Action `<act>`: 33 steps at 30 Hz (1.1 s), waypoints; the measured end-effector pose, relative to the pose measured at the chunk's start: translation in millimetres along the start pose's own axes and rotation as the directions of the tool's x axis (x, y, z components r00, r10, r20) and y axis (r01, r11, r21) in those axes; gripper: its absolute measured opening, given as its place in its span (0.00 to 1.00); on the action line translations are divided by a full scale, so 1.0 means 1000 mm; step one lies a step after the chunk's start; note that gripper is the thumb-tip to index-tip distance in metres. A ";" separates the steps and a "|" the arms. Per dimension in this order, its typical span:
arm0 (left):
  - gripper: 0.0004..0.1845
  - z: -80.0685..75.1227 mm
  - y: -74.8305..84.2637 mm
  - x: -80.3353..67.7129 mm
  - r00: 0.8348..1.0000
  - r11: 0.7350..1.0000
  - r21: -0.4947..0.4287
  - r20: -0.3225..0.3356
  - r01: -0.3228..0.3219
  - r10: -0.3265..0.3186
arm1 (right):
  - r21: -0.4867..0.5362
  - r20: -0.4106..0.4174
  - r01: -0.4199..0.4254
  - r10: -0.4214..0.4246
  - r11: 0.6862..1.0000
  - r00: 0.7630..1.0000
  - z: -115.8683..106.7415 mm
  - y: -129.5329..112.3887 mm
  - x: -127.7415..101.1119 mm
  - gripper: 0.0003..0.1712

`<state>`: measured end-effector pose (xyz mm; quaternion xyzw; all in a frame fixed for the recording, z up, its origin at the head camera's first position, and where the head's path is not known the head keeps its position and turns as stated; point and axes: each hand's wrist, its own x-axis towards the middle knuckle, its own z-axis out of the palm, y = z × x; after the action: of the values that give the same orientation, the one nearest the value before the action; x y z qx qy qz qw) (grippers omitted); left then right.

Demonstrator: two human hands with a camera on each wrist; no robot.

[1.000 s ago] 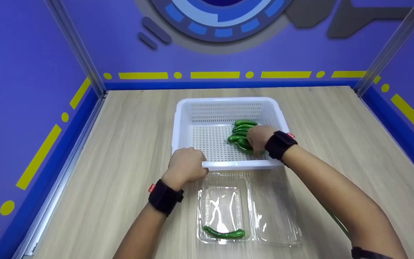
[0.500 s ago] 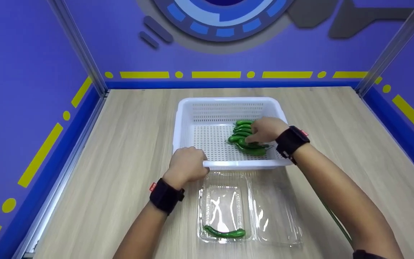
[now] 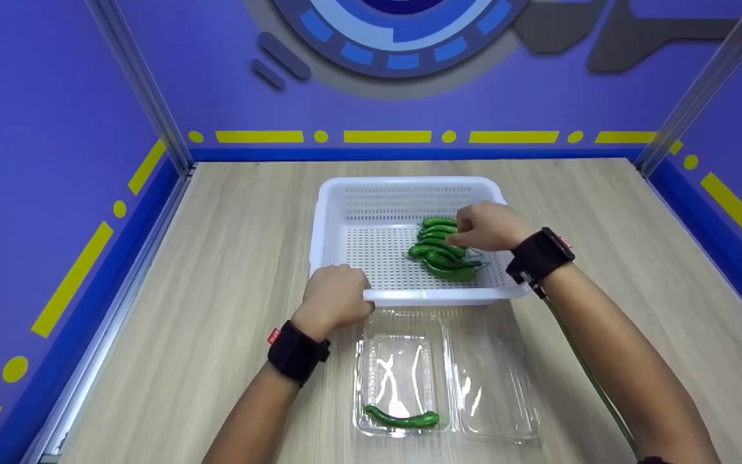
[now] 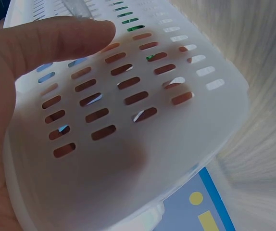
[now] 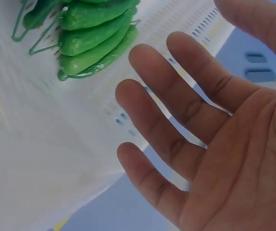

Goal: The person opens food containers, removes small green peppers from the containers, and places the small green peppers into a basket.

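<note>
Peppers (image 3: 443, 252) under right hand (image 3: 488, 227) (basket)

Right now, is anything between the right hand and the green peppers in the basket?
Nothing visible. The right hand hovers open just above the pile of green peppers inside the white basket.

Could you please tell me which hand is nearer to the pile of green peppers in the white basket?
The right hand. It hovers open just above the far end of the green peppers, holding none. The left hand grips the white basket at its near rim, apart from the pile.
</note>
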<state>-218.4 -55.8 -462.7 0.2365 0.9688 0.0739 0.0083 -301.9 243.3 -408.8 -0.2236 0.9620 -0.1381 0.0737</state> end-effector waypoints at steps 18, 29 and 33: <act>0.16 0.000 0.001 0.001 1.000 1.000 -0.006 0.008 0.011 -0.011 | 0.146 -0.170 0.112 -0.087 0.983 0.982 -0.008 -0.019 -0.022 0.13; 0.15 0.000 0.000 0.001 1.000 1.000 0.002 0.011 0.022 -0.022 | 0.139 -0.264 0.205 -0.163 0.969 0.950 -0.003 -0.035 -0.039 0.11; 0.17 0.001 0.001 0.002 1.000 1.000 0.012 0.017 0.021 -0.021 | 0.149 -0.278 0.217 -0.170 0.965 0.945 0.000 -0.039 -0.044 0.11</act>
<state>-219.4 -54.3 -463.1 0.2270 0.9715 0.0662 0.0161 -246.7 229.8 -393.3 -0.2893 0.9204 -0.2585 -0.0490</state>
